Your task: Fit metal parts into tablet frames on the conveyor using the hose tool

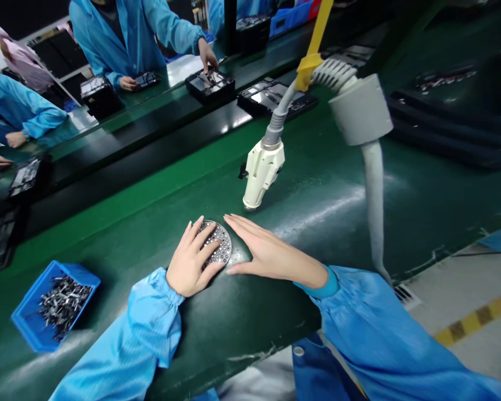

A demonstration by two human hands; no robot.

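On the green work surface lies a round metal disc (222, 245) full of small holes. My left hand (194, 259) rests over its left part, fingers spread across the top. To the right of the disc is my right hand (259, 253), its thumb and fingers apart and no object between them; its fingertips are close to the disc's edge. A cream-coloured nozzle-shaped tool (261, 172) on a grey ribbed hose hangs just beyond my right hand, its tip pointing down.
A blue bin (33, 328) of small dark and shiny parts stands at the left. A thick grey hose (373, 195) runs down on the right. Across the bench, co-workers in blue handle black devices; a black tray (271, 96) with device parts sits behind the tool.
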